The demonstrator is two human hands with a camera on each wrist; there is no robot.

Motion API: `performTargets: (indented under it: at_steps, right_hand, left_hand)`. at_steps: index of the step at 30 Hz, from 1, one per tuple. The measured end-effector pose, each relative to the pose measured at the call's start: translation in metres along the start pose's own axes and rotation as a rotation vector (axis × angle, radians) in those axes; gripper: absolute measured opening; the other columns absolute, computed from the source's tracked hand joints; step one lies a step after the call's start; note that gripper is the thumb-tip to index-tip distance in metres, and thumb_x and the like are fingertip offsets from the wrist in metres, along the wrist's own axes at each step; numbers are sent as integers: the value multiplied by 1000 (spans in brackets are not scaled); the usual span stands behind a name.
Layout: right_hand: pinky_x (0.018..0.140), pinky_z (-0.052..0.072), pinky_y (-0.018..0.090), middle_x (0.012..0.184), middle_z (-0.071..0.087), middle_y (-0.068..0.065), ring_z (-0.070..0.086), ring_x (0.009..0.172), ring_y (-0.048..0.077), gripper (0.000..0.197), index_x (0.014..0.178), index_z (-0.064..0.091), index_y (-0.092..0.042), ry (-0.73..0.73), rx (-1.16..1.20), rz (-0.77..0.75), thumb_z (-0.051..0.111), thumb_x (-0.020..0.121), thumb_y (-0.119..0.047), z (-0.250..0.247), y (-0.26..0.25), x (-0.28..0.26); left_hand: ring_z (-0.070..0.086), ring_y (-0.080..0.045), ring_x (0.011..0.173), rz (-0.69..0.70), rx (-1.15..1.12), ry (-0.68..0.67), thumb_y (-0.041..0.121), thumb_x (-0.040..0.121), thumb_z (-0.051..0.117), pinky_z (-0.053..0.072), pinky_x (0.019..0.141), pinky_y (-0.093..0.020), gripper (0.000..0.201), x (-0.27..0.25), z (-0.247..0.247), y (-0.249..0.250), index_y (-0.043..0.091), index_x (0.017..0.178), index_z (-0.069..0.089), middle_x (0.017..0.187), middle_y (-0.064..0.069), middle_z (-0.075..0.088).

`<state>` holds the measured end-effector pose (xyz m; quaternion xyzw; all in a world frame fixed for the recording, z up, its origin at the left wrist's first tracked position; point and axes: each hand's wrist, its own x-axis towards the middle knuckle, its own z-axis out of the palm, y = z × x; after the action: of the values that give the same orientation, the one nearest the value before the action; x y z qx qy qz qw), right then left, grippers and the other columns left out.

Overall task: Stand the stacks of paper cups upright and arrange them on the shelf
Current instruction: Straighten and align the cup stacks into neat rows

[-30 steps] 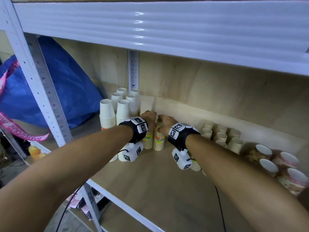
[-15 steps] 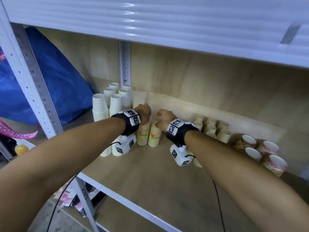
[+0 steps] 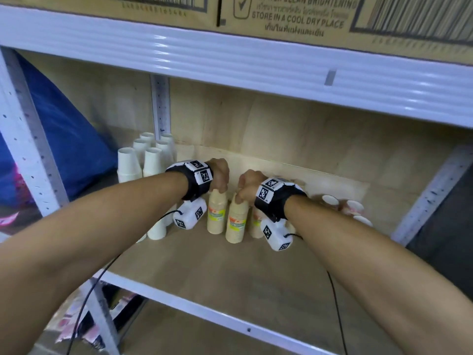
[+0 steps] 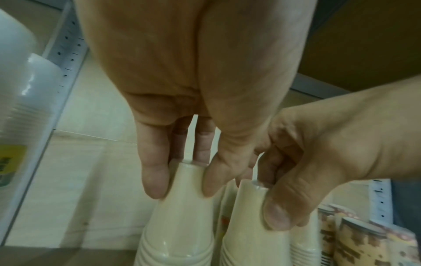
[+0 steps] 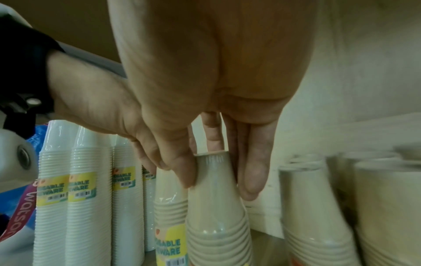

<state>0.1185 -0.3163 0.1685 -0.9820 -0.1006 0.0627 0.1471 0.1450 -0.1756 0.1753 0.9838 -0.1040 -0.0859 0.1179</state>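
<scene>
Fingers of the left hand [image 4: 182, 100] are pinching the narrow top of a beige cup stack [image 4: 177, 216], little finger [image 4: 154, 172] on one side and thumb on the other, curled round the top cup. Beside it, the right hand [image 5: 205, 90] is gripping the top of a second beige cup stack [image 5: 216, 216] in the same way, thumb and fingers [image 5: 255, 171] closing round the upturned base. Both stacks are standing upright, wrapped in clear film with yellow labels, touching or almost touching each other near the middle of the wooden shelf [image 3: 230, 272].

To the left, white cup stacks [image 3: 143, 160] are standing upright in a tidy group by the back corner. To the right, more beige stacks [image 5: 318, 207] are standing close by, and beyond them patterned cup stacks [image 3: 343, 203] are lying on their sides, mouths facing outward. Cardboard boxes [image 3: 281, 16] are sitting on the tier above.

The step in hand looks to be placing: settling these two stacks into their row. Next, the hands would likely need to let go gently so nothing topples, then reach right for the lying patterned stacks.
</scene>
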Motion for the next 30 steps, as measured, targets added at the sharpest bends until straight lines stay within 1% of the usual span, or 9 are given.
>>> performTargets:
  at_steps: [4, 7, 10, 14, 17, 21, 25, 28, 30]
  right_hand:
    - [60, 48, 24, 97, 66, 6, 61, 79, 20, 40, 105, 68, -7, -9, -29, 59, 80, 72, -25, -10, 13, -23]
    - [70, 56, 33, 100, 68, 9, 68, 85, 25, 43, 105, 67, -7, 4, -4, 94, 82, 69, -26, -15, 24, -39]
    - [63, 48, 26, 98, 64, 5, 61, 85, 22, 40, 107, 67, -7, 12, -20, 118, 80, 73, -25, -18, 39, -53]
    - [75, 52, 32, 108, 66, 12, 65, 91, 25, 37, 105, 65, -4, 5, -34, 163, 79, 76, -22, -17, 53, -61]
    - [79, 54, 33, 107, 67, 10, 65, 91, 24, 40, 110, 66, -5, 24, -47, 195, 78, 76, -21, -22, 64, -68]
    - [79, 52, 30, 109, 62, 8, 63, 97, 23, 41, 115, 64, -7, 31, -85, 249, 75, 79, -22, -24, 84, -73]
    - [79, 55, 31, 101, 65, 0, 62, 85, 17, 39, 106, 66, -11, 63, -58, 318, 78, 71, -24, -20, 105, -69]
    - [81, 57, 38, 101, 66, 0, 64, 86, 19, 39, 108, 63, -17, 77, -143, 377, 69, 72, -31, -8, 144, -36]
    - [79, 56, 35, 102, 62, -1, 63, 86, 19, 40, 109, 57, -21, 74, -153, 364, 68, 73, -33, -9, 152, -35]
  left_hand:
    - [50, -19, 70, 46, -51, -48, 0, 81, 70, 43, 49, -20, 19, -11, 1, 31, 10, 93, 60, 87, -7, 50]
    - [52, -19, 75, 56, -24, -51, 5, 81, 72, 47, 60, -27, 20, -17, 7, 50, 4, 101, 70, 91, -7, 55]
    - [55, -18, 78, 78, -22, -38, 7, 80, 73, 49, 66, -28, 28, -18, 15, 66, 2, 107, 71, 93, -6, 59]
    - [56, -17, 80, 102, -35, -22, 5, 80, 73, 48, 67, -27, 31, -23, 21, 89, 2, 111, 71, 94, -5, 60]
    - [56, -17, 81, 123, -27, -20, 2, 81, 72, 48, 62, -26, 30, -26, 25, 106, 2, 111, 70, 96, -6, 61]
    - [57, -20, 66, 159, -37, -53, 2, 80, 71, 47, 46, -17, 30, -23, 31, 121, -1, 110, 70, 91, -11, 63]
    - [67, -25, 94, 185, 24, -44, 8, 84, 70, 55, 77, -31, 33, -20, 40, 132, 3, 116, 68, 115, -13, 68]
    - [62, -21, 91, 206, 4, -37, 7, 84, 70, 53, 77, -32, 33, -15, 47, 136, 4, 117, 68, 118, -12, 67]
    - [62, -21, 92, 221, -12, -34, 7, 84, 70, 52, 75, -30, 34, -11, 50, 136, 6, 117, 68, 116, -11, 67]
